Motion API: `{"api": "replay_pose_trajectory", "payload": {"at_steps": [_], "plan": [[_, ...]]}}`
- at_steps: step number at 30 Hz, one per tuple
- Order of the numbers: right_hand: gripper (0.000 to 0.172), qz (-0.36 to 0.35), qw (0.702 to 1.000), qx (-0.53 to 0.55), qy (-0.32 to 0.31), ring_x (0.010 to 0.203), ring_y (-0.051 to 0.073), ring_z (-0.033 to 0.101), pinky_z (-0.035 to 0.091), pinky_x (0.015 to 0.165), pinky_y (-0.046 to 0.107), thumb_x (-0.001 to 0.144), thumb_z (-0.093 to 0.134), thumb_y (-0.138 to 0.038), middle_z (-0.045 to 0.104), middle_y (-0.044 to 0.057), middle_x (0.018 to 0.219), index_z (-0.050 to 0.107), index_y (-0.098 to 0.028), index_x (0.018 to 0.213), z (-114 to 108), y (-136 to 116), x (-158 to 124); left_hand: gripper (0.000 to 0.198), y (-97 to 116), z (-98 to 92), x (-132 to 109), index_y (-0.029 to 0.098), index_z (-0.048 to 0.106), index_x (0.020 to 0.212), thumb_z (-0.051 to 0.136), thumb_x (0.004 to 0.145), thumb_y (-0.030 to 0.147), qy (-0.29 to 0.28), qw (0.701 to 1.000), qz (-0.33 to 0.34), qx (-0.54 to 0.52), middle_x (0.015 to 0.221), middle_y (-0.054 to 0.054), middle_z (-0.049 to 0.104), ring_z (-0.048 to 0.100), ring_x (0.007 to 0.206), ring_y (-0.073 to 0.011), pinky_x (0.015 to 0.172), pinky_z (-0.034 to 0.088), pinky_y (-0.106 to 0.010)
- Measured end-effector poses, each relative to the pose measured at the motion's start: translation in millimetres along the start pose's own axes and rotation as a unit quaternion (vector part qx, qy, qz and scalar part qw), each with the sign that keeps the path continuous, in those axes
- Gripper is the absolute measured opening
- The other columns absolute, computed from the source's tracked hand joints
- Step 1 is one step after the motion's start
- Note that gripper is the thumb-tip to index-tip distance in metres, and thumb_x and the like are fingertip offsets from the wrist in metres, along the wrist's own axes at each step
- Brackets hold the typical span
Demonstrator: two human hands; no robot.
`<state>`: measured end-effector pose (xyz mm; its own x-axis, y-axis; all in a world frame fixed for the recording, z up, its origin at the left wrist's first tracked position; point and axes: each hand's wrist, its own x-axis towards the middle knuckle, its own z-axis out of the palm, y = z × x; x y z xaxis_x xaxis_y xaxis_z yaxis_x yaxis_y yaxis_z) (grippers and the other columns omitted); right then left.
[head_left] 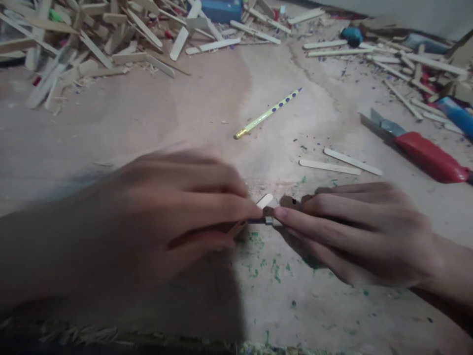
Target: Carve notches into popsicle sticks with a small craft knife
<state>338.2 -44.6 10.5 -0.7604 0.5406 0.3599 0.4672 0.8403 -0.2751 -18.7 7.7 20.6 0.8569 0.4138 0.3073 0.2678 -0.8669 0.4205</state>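
Note:
My left hand (185, 202), smeared by motion, is closed with its fingertips at the shaft of a dark pencil (254, 221). The pencil lies low over the table and has a silver band and a pale end. From the other side, my right hand (362, 231) pinches that pale end between its fingertips, which partly cover it. A pale craft stick (265, 200) pokes out just behind the left fingertips; its rest is hidden. Green crumbs (275, 268) are scattered on the wooden table (295, 310) below the hands.
A yellow pencil with purple dots (268, 114) lies beyond the hands. Two craft sticks (330, 166) rest behind my right hand, near a red-handled cutting tool (432, 155). Heaped craft sticks (129, 34) fill the back left, beside a blue object (221, 10). More sticks (402, 59) lie back right.

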Motion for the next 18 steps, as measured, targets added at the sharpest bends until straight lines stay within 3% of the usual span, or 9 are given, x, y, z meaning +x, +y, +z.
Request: {"api": "replay_pose_trajectory", "payload": {"at_steps": [3,5,7,12,18], "plan": [[0.026,-0.016,1.000,-0.004,-0.022,0.071,0.015,0.067,0.053,0.062,0.036,0.128,0.075,-0.012,0.082,0.000,0.094,0.079,-0.012,0.154,-5.5,-0.2,-1.3,0.049,-10.8,0.6,-2.7,0.027,0.068,0.178,0.052,0.143,0.056,-0.037,0.998,0.024,0.034,0.185,-0.010,0.073,0.067,0.178,-0.0328,0.144,0.061,-0.057],[0.027,-0.020,0.999,0.001,-0.036,0.075,0.014,0.071,0.055,0.066,0.035,0.130,0.071,-0.011,0.085,0.001,0.098,0.078,-0.011,0.156,-6.1,-1.6,-1.8,0.055,-14.6,4.3,-4.3,0.029,0.063,0.183,0.046,0.142,0.062,-0.065,0.995,0.034,0.061,0.198,-0.012,0.062,0.054,0.191,-0.0404,0.153,0.052,-0.075],[0.026,-0.015,0.999,0.005,-0.039,0.077,0.013,0.073,0.057,0.067,0.034,0.130,0.072,-0.010,0.088,0.002,0.101,0.078,-0.010,0.155,-4.3,-3.6,-2.0,0.054,-15.7,9.3,-5.2,0.031,0.066,0.180,0.050,0.141,0.065,-0.082,0.994,0.031,0.066,0.200,-0.011,0.061,0.052,0.193,-0.0422,0.158,0.043,-0.083],[0.024,-0.010,0.999,-0.005,-0.030,0.078,0.014,0.080,0.062,0.067,0.035,0.130,0.072,-0.011,0.089,0.002,0.102,0.078,-0.011,0.154,-0.3,-6.6,-1.0,0.073,-16.0,20.2,-6.4,0.032,0.068,0.180,0.070,0.129,0.084,-0.057,0.996,0.017,0.073,0.202,-0.011,0.061,0.053,0.194,-0.0386,0.166,0.030,-0.075],[0.026,-0.023,0.999,-0.019,-0.031,0.081,0.016,0.080,0.061,0.066,0.037,0.131,0.072,-0.015,0.089,0.002,0.104,0.078,-0.013,0.156,-2.1,-3.1,-1.8,0.088,-16.3,26.7,-8.1,0.031,0.073,0.177,0.094,0.113,0.086,-0.024,0.998,0.009,0.062,0.202,-0.019,0.058,0.054,0.192,-0.0464,0.162,0.038,-0.075]]}}
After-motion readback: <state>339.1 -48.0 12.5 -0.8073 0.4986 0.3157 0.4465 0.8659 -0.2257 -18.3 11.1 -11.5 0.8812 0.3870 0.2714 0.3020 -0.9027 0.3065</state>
